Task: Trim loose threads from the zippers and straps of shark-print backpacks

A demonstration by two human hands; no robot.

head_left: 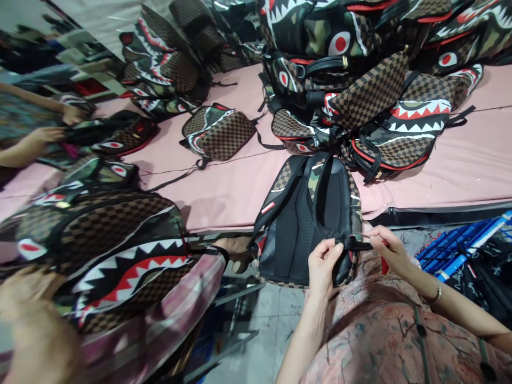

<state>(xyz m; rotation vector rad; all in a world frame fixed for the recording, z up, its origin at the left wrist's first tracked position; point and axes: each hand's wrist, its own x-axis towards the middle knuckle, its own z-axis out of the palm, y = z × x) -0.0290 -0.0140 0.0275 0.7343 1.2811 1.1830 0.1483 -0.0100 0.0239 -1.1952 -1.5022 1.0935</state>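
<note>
A backpack (298, 234) stands tilted against the pink table edge, its black padded back and shoulder straps facing me. My left hand (323, 260) pinches a black webbing strap (360, 244) low on the bag's right side. The strap's other end runs into my right hand (389, 246), whose fingers are closed around it. A small red item (384, 258) shows in the right palm; its kind is mostly hidden. Brown checks and camouflage patches cover the bag's sides.
Shark-mouth backpacks are piled on the pink table (224, 186). One checked backpack (220, 132) lies apart. At left, a co-worker's blurred hand (36, 320) touches a large shark-mouth backpack (132, 256); another person's hands (52, 133) handle a bag. A blue rack (460, 245) stands right.
</note>
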